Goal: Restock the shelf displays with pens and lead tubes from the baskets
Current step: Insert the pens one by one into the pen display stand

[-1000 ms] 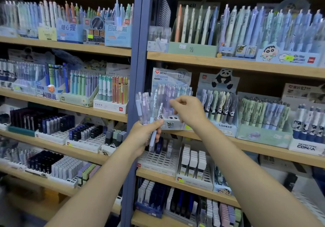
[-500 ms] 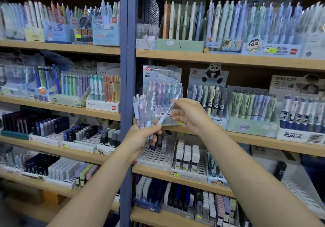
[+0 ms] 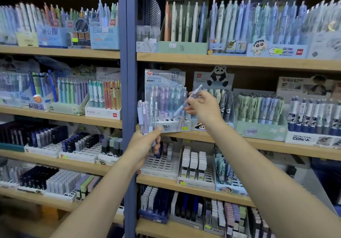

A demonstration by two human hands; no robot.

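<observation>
pen display [image 3: 167, 106] on shelf [image 3: 239, 140], left of panda display [image 3: 212, 82]

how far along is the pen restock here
Done: the 0.7 display box already holds rows of pastel pens, with a few front holes open. In hand: the right hand pinches one pen tilted above those holes; the left hand grips a bundle of pens. Left: that bundle. Baskets aren't visible.

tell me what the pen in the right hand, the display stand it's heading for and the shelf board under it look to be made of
Pen: likely plastic, with a clear upper barrel and a pale lilac grip that looks matte.
Display stand: probably printed cardboard; a flat white base with punched holes and a thin glossy backing card.
Shelf board: wood or wood-look laminate, a light tan with a smooth, dull finish; which one cannot be told.
</observation>
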